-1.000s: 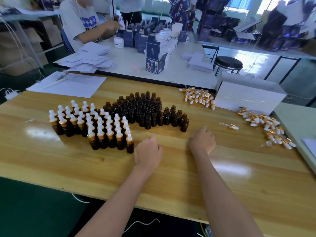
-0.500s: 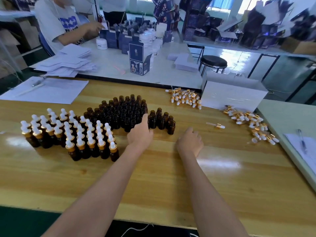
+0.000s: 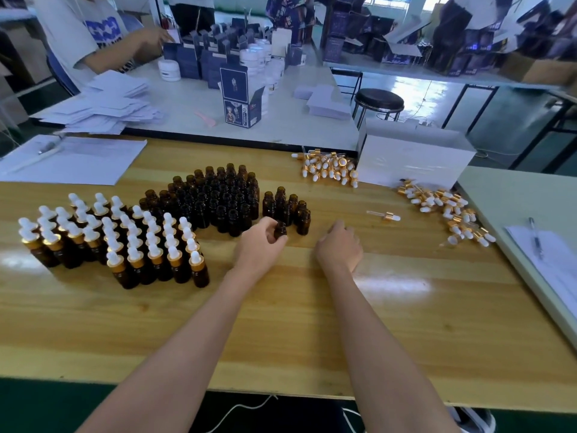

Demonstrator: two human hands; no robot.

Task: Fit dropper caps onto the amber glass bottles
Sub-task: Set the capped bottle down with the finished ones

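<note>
Grip: left hand pinches one small uncapped amber glass bottle between thumb and fingertips. The right hand lies knuckles-up just beside it, fingers loosely curled, holding nothing.
Hands: two, bare-armed, near each other but apart.
Held bottle: dark brown glass with a round body, short neck and open mouth. It stands upright, just in front of the uncapped bottles. The fingers hide whether its base touches the wood.
Table: one glossy pale wooden table carries all of this.
Capped bottles: one tight block of amber bottles with gold collars and white rubber bulbs stands left of the left hand. There are roughly forty, too crowded for an exact count.
Uncapped bottles: one dense cluster of open amber bottles, several dozen, stands beyond the left hand. A smaller group of about six stands just right of it, behind the held bottle.
Loose caps: one single gold-and-white dropper cap, its glass pipette showing, lies flat beyond the right hand. There are two heaps of the same caps, a far heap and a right-hand heap.
Box: one white cardboard box sits at the far edge, between the heaps.
Paper: one large white sheet lies far left. One sheet with a dark pen on it lies on the neighbouring surface to the right.
Beyond: a white table holds dark blue cartons, and one person in a white shirt sits at it. One black round stool stands beside it.
</note>
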